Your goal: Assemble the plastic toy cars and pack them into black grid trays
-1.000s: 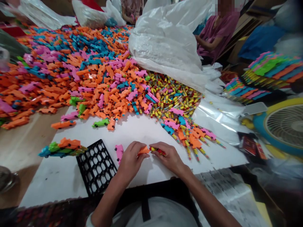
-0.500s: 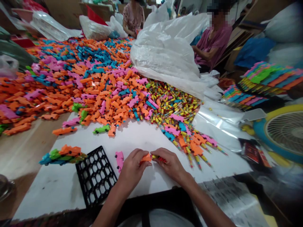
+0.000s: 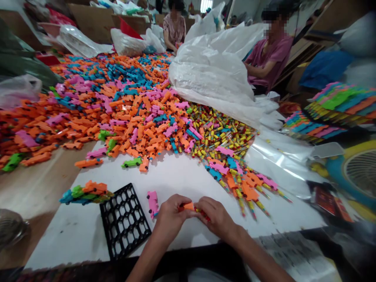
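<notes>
My left hand (image 3: 171,213) pinches an orange toy car (image 3: 188,206), mostly covered by the fingers. My right hand (image 3: 216,216) is closed around small yellow-and-red tubes (image 3: 203,214). One tube's end is against the car's end; whether it is inserted I cannot tell. Just left of my left hand a pink toy car (image 3: 152,203) lies on the white sheet (image 3: 182,174). Farther left is a black grid tray (image 3: 141,207), with a cluster of blue, green and orange toy cars (image 3: 94,188) at its far left corner.
A big heap of toy cars (image 3: 117,105) spreads across the back. Yellow tubes (image 3: 217,131) pile beside a large plastic bag (image 3: 211,70). Cars with tubes attached (image 3: 249,192) lie to the right, near a fan (image 3: 361,168). Two people sit across the table.
My hands have drawn closer together, bringing the orange car and the tube end to end. The whole view has shifted slightly, so things appear farther right.
</notes>
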Available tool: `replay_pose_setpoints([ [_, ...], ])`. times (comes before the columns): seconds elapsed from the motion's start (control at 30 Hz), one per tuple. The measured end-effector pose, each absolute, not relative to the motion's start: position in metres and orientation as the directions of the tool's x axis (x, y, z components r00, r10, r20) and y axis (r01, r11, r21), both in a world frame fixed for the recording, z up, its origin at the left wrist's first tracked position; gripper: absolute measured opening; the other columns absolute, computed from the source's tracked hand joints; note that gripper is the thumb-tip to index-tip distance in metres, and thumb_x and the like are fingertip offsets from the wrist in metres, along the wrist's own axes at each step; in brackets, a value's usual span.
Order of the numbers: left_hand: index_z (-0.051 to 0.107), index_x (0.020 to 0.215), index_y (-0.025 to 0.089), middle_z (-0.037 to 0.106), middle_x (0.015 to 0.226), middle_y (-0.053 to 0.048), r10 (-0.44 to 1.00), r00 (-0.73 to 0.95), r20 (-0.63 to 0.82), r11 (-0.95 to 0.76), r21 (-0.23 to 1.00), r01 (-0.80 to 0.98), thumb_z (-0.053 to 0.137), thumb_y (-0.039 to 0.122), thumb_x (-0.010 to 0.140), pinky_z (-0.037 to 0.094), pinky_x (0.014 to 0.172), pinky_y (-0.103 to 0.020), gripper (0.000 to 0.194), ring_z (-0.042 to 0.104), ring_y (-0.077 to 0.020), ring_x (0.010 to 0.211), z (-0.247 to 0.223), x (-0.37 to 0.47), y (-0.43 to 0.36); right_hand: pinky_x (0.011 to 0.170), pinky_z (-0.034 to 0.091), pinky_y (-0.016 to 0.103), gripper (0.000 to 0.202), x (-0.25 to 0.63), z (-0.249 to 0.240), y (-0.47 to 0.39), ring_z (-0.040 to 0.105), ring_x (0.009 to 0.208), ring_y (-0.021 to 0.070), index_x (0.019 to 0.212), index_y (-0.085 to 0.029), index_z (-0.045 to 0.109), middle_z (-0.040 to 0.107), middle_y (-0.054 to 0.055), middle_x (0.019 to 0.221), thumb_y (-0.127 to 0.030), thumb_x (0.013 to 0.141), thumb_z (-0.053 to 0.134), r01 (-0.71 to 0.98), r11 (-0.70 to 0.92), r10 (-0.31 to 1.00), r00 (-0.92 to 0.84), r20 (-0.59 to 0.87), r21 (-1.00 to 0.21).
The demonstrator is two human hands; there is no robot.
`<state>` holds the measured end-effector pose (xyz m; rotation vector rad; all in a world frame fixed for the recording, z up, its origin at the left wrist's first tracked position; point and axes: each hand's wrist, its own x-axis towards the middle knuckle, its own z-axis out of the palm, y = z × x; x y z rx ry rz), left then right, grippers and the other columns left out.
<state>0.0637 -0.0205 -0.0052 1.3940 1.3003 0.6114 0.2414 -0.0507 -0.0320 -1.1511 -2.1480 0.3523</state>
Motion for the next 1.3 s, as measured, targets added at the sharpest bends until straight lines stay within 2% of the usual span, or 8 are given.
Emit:
replay_pose_setpoints([
  [0.1, 0.067, 0.084, 0.020, 0.067, 0.083, -0.002, 0.898, 0.335, -0.285, 0.122, 0.893, 0.433, 0.071, 0.024, 0.069, 0.050, 0.074, -0.030, 0.016, 0.062, -0.0181, 0.080, -0.003, 0.064, -0.019, 0.055, 0.045, 0.026, 0.017, 0.240, -0.038, -0.055, 0.056, 0.063, 0.0157, 0.089, -0.019, 0.058, 0.061, 0.004, 0.071, -0.029, 0.097, 0.047, 0.672, 0.583, 0.806, -0.404, 0.433, -0.458],
  [0.23, 0.063, 0.104, 0.022, 0.064, 0.104, -0.008, 0.933, 0.359, 0.009, -0.228, 0.787, 0.574, 0.058, 0.037, 0.085, 0.049, 0.087, -0.038, 0.025, 0.060, -0.0224, 0.096, 0.002, 0.039, -0.012, 0.064, 0.053, 0.030, 0.018, 0.276, -0.026, -0.045, 0.063, 0.074, 0.0178, 0.099, -0.022, 0.061, 0.066, 0.006, 0.082, -0.031, 0.097, 0.045, 0.708, 0.538, 0.833, -0.365, 0.416, -0.458],
  [0.4, 0.055, 0.108, 0.009, 0.060, 0.095, -0.018, 0.975, 0.092, 0.201, -0.131, 0.191, 0.973, 0.054, 0.062, 0.081, 0.047, 0.078, -0.045, 0.060, 0.058, -0.0335, 0.091, -0.005, 0.002, -0.004, 0.096, 0.050, 0.048, 0.029, 0.332, -0.005, -0.028, 0.057, 0.116, 0.0263, 0.121, -0.026, 0.059, 0.062, 0.011, 0.122, -0.029, 0.093, 0.053, 0.852, 0.332, 0.794, -0.021, 0.607, -0.404],
  [0.5, 0.055, 0.104, 0.007, 0.061, 0.088, -0.017, 0.994, 0.059, 0.093, -0.061, 0.019, 0.998, 0.063, 0.053, 0.079, 0.047, 0.075, -0.041, 0.053, 0.058, -0.0319, 0.086, -0.014, 0.005, -0.005, 0.092, 0.052, 0.041, 0.027, 0.318, -0.006, -0.029, 0.063, 0.105, 0.0235, 0.119, -0.026, 0.060, 0.067, 0.009, 0.109, -0.029, 0.093, 0.055, 0.810, 0.361, 0.808, -0.025, 0.588, -0.463],
  [0.63, 0.054, 0.106, 0.013, 0.063, 0.093, -0.011, 0.988, 0.148, -0.037, -0.132, 0.289, 0.948, 0.058, 0.022, 0.085, 0.047, 0.080, -0.037, 0.024, 0.060, -0.0261, 0.090, -0.015, 0.020, -0.005, 0.066, 0.055, 0.029, 0.030, 0.268, -0.014, -0.038, 0.064, 0.070, 0.0174, 0.119, -0.022, 0.053, 0.066, 0.003, 0.081, -0.036, 0.092, 0.055, 0.721, 0.230, 0.956, -0.043, 0.290, -0.653],
  [0.73, 0.055, 0.110, 0.018, 0.065, 0.102, -0.009, 0.962, 0.271, -0.037, -0.190, 0.623, 0.759, 0.046, 0.026, 0.092, 0.049, 0.085, -0.036, 0.022, 0.061, -0.0219, 0.096, -0.007, 0.027, -0.007, 0.070, 0.054, 0.028, 0.019, 0.244, -0.013, -0.041, 0.063, 0.079, 0.0167, 0.110, -0.019, 0.053, 0.063, 0.006, 0.091, -0.029, 0.095, 0.049, 0.642, 0.179, 0.984, -0.113, 0.139, -0.745],
  [0.83, 0.055, 0.115, 0.022, 0.065, 0.109, -0.006, 0.939, 0.344, -0.016, -0.193, 0.801, 0.566, 0.038, 0.035, 0.096, 0.049, 0.088, -0.033, 0.028, 0.061, -0.0181, 0.099, -0.001, 0.033, -0.014, 0.080, 0.052, 0.029, 0.016, 0.238, -0.007, -0.040, 0.063, 0.091, 0.0169, 0.106, -0.020, 0.057, 0.064, 0.007, 0.101, -0.024, 0.097, 0.044, 0.564, 0.274, 0.954, -0.265, 0.143, -0.779],
  [1.3, 0.060, 0.101, 0.020, 0.060, 0.090, -0.004, 0.903, 0.430, -0.012, -0.250, 0.799, 0.547, 0.041, 0.033, 0.095, 0.046, 0.075, -0.030, 0.024, 0.057, -0.0175, 0.083, 0.005, 0.044, -0.023, 0.080, 0.052, 0.031, 0.021, 0.239, -0.007, -0.030, 0.062, 0.093, 0.0192, 0.111, -0.018, 0.061, 0.067, 0.010, 0.097, -0.021, 0.096, 0.046, 0.608, 0.428, 0.891, -0.409, 0.199, -0.669],
])
